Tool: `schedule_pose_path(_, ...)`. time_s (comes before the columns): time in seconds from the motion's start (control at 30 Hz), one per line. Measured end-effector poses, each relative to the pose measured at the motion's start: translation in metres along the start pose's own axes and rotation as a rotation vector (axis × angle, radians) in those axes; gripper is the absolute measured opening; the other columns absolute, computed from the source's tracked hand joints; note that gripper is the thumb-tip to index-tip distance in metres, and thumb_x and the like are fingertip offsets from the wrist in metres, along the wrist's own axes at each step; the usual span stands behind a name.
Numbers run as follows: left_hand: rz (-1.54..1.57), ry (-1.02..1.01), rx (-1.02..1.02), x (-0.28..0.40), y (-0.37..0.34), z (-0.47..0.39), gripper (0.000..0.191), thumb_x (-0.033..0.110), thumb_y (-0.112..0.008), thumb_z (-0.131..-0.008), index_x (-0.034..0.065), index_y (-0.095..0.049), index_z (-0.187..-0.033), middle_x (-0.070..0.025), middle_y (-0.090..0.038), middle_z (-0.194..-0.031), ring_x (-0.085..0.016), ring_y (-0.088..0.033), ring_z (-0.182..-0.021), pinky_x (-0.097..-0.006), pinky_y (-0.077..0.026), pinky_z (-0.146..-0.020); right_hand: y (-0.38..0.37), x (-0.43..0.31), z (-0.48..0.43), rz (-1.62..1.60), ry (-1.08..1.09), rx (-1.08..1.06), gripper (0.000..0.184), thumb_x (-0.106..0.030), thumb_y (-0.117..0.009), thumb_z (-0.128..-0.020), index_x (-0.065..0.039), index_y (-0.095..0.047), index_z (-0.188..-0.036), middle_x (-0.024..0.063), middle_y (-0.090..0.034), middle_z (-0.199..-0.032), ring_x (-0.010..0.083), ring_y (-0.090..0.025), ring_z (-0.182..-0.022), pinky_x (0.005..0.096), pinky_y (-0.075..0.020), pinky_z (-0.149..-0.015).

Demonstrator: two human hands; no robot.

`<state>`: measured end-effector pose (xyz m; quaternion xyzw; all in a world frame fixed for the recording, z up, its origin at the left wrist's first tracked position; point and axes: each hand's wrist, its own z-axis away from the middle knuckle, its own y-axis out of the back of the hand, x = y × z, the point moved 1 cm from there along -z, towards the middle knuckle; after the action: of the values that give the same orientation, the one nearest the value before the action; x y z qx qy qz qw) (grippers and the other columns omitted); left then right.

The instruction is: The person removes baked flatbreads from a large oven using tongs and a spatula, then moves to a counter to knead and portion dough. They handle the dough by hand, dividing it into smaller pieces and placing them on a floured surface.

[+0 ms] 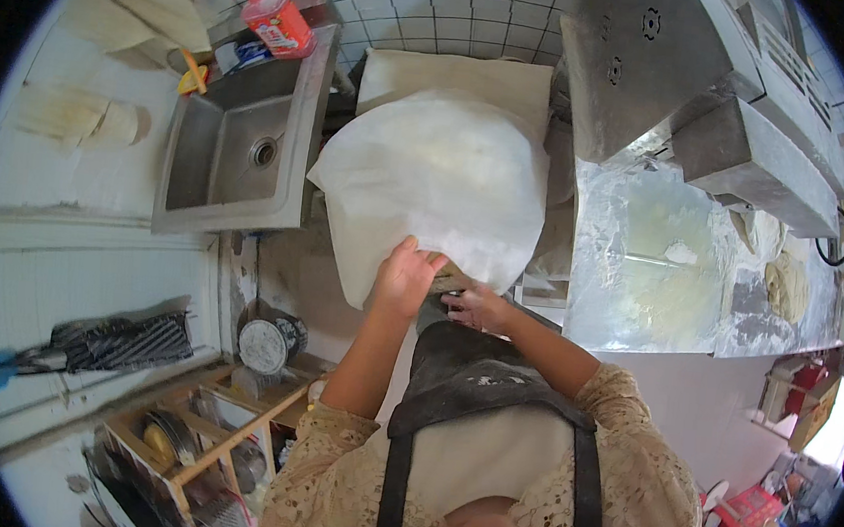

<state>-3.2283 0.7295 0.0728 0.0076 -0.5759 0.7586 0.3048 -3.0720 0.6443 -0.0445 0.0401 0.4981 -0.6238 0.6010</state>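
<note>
A large whitish cloth point(438, 167) lies draped over a rounded, bulky shape in front of me; what is beneath it is hidden. My left hand point(407, 277) rests at the cloth's near edge, its thumb and fingers at the hem, and whether it pinches the fabric is unclear. To its right, my right hand point(477, 306) is by the same near edge with fingers bent, beside a small brownish strip between the two hands. Whether that hand holds anything cannot be told. A dark apron point(488, 367) hangs just below both hands.
A steel sink point(248, 139) with a red-pink bottle point(281, 25) stands left. On the right, a floury metal worktop point(647, 276) bears dough point(787, 286) beside a steel machine point(657, 66). Wooden shelving point(224, 457) holds pans at lower left, near a white-lidded bucket point(263, 346).
</note>
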Motion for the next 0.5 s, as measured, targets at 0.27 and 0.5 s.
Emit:
schedule_pose_path(0.27,-0.465,-0.186,-0.112,0.126,-0.044,-0.066,0.018,0.01,-0.056,-0.084,0.0086,-0.059,-0.101,-0.008,-0.057,-0.113,-0.023,-0.05,-0.11,-0.0473,-0.034,-0.097,0.002,-0.181,0.021,-0.828,0.774,0.342,0.038,-0.031,-0.047,-0.091,-0.013,-0.043,-0.124,0.0065,-0.049,-0.125,0.0223,-0.047,-0.115,0.0394,-0.0425,-0.091)
schedule_pose_path(0.5,-0.467,-0.292,-0.227,0.212,-0.137,-0.134,0.016,0.013,-0.059,-0.084,0.0048,-0.055,-0.097,-0.0099,-0.057,-0.105,-0.029,-0.051,-0.107,-0.0507,-0.035,-0.099,-0.009,-0.322,0.021,-0.486,1.088,0.466,0.029,-0.025,-0.049,-0.089,-0.008,-0.049,-0.113,0.0062,-0.057,-0.111,0.0203,-0.055,-0.101,0.0353,-0.0449,-0.084)
